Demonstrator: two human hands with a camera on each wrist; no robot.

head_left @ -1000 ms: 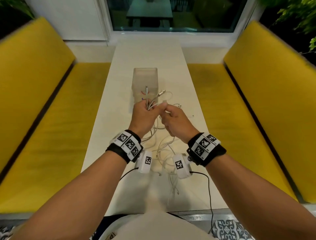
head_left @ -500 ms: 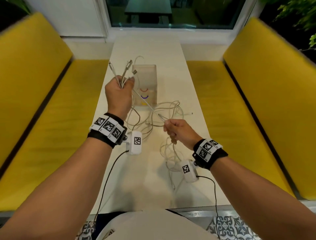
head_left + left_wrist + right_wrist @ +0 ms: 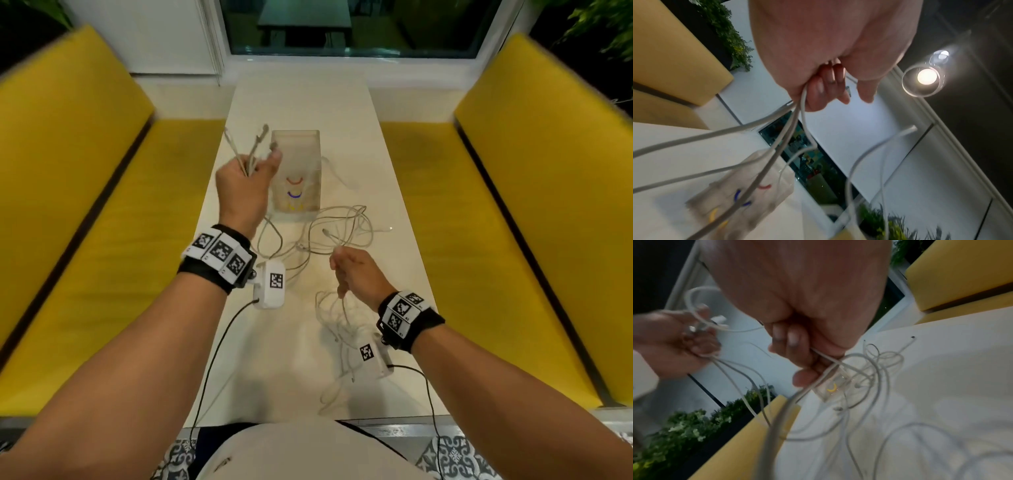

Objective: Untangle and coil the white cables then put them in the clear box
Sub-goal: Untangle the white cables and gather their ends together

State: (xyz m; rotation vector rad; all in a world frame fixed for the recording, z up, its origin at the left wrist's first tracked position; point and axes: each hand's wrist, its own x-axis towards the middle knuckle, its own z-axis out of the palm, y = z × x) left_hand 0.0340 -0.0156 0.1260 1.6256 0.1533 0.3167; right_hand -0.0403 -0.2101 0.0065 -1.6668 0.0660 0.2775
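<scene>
Looking down the long white surface between two yellow benches, I have the clear box standing mid-surface, far from me, coloured marks on its wall. The white cables lie in a loose tangle just near and right of the box, more strands trailing toward the near edge. My left hand is raised left of the box, its grip clenched round a bundle of cable ends that fan upward; the strands hang down from the fist in the left wrist view. My right hand, nearer and to the right, has its grip pinching one strand of the tangle, lifted off the surface.
</scene>
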